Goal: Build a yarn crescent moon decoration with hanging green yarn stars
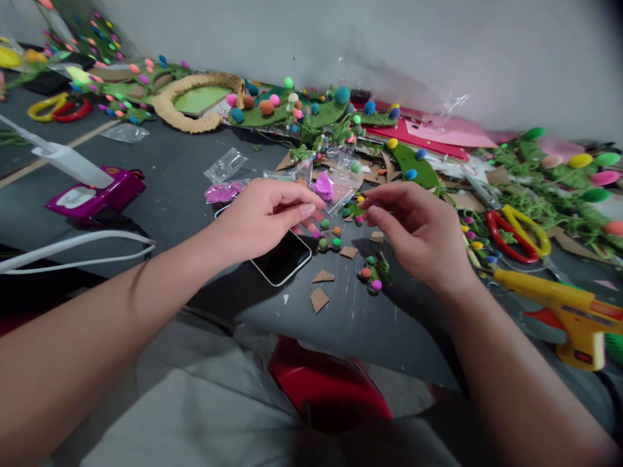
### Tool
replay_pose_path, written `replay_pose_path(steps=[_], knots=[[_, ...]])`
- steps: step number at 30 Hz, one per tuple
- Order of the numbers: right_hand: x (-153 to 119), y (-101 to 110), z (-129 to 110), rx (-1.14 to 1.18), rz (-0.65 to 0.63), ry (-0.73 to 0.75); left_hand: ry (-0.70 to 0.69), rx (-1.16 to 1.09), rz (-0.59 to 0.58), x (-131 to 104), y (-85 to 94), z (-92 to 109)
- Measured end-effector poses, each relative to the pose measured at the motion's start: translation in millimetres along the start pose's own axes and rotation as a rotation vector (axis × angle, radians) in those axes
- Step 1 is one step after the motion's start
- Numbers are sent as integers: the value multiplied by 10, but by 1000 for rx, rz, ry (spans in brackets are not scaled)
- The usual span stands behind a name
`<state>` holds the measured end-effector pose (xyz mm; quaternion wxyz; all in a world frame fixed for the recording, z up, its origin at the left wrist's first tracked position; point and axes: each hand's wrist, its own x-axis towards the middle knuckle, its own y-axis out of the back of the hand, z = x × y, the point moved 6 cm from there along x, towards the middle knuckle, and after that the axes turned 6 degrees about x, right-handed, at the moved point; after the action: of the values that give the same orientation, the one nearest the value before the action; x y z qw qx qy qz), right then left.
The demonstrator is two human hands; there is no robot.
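Note:
My left hand point(277, 214) hovers over a phone point(285, 259) with a dark screen, partly covering it. Its fingers are curled with the thumb close to them; a tiny magenta spot shows at a fingertip, and I cannot make out what is held. Across from it, my right hand point(421, 227) has thumb and fingertips drawn together at a small green leaf piece with coloured balls point(354, 210). Between and below the hands lie loose coloured balls point(337, 242), another leaf piece with balls point(377, 274) and cardboard scraps point(320, 299). Magenta clay point(323, 187) lies just beyond.
A yellow glue gun point(559, 298) and red-and-yellow scissors point(518, 233) lie at right. A purple device point(97, 194) with a white plug and cables is at left. Behind stand a cardboard ring point(168, 107), green leaves with balls point(321, 117) and plastic bags point(226, 165).

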<state>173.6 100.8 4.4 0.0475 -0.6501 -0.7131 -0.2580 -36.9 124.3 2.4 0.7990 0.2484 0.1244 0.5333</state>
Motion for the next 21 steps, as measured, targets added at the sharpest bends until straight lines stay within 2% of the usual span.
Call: replay_pose_path(steps=[6,9,13,21], knots=[[14,69,-21,-109,28,-44,47,-33,33,-5,13,-40],[13,91,-29,-133,46,-55,22,-5,55,2,32,-14],[22,121,-35,-156,69,-57,-7,70,120,31,77,-24],[38,175,-55,-177,104,-72,-9,72,254,123,192,-115]])
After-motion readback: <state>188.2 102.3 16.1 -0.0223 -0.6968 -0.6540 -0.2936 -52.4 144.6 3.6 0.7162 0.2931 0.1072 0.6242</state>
